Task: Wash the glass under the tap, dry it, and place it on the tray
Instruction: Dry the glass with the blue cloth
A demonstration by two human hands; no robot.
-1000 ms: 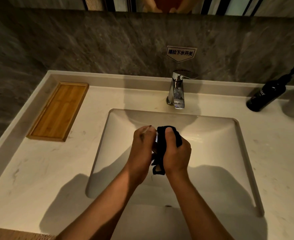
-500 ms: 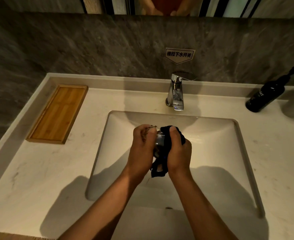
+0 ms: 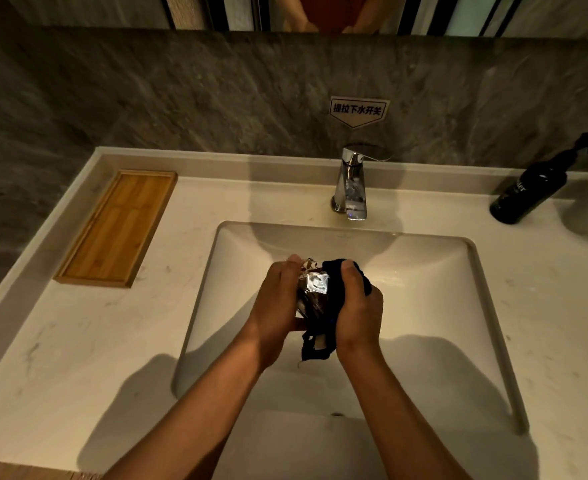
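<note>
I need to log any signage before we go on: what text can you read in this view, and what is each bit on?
"提拉下水开关": dark characters on the pale arrow-shaped sign stuck to the grey wall above the tap.
Black pump bottle at the right of the counter: pale lettering ending in "er", the rest too small and angled to read.
Nothing else legible.

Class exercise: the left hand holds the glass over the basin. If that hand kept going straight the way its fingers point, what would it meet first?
The left hand points away from the person toward the back wall of the sink. Beyond the glass it grips, that wall probably comes first, with the tap just right of the line; depth is uncertain.
</note>
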